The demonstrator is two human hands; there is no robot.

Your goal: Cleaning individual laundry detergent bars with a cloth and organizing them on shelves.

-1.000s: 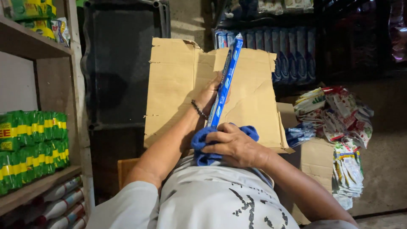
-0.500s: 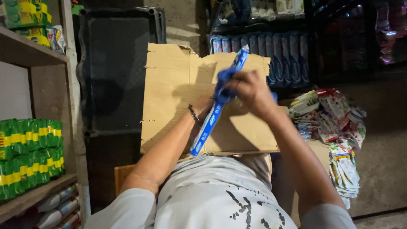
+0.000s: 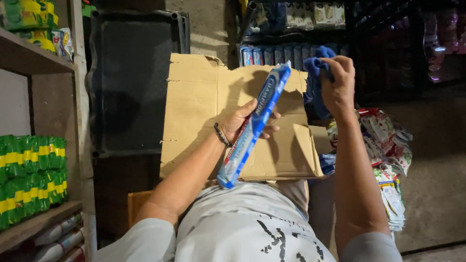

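A: Long box (image 3: 253, 125): blue and white, red along one edge. Cloth (image 3: 315, 80): deep blue.
B: Cardboard sheet (image 3: 204, 106): plain brown. Left shelf packs (image 3: 31, 179): green, yellow band.

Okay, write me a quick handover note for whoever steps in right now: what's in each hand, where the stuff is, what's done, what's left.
Left hand: holds a long blue box at its middle, tilted, over the flattened cardboard on the lap.
Right hand: raised clear of the box, fingers closed on a blue cloth.
Nearby: packets piled on the right, green packs on the left shelf.
Done: the cloth has run up the box and come off its top end.
Left: cannot tell whether more wiping is needed; the box is not yet put down.
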